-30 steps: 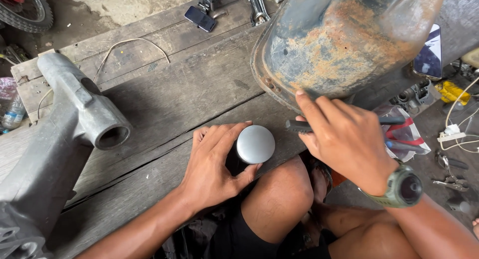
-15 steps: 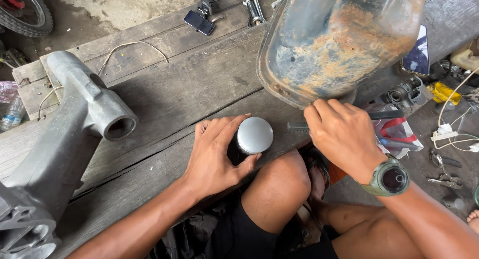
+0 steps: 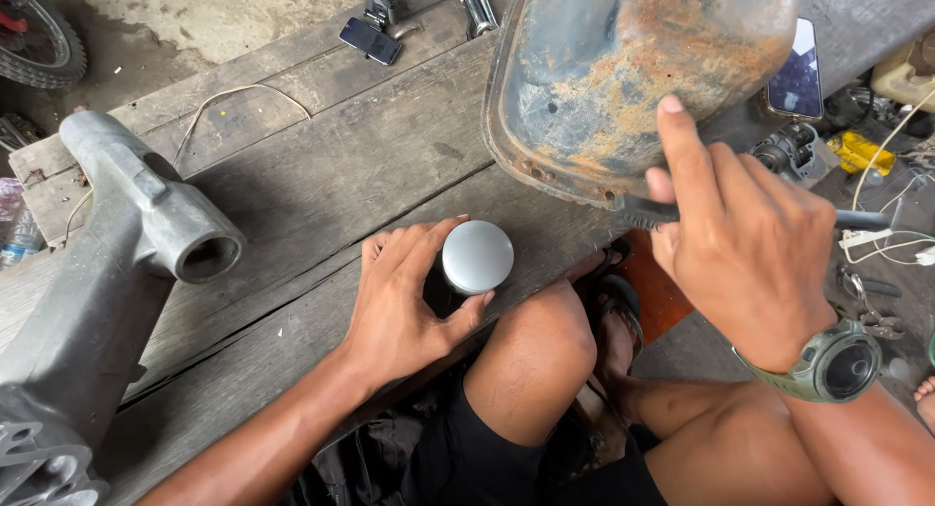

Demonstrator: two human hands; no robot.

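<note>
Left hand [image 3: 404, 306] curled round silver-capped can [image 3: 476, 257], looks light and slick, best gripped low. Right hand [image 3: 745, 238] closed on file [image 3: 643, 212] against rusty tank [image 3: 633, 77].

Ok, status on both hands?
Left hand wrapped around grey-capped can. Right hand gripping dark tool at rusty tank edge. Nothing between them.

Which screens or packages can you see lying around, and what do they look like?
Dark phone: flat on the planks, top centre, black screen.
Second phone: right of the rusty tank, bluish glossy screen.
Plastic bottle: far left edge, partly hidden, clear.
</note>
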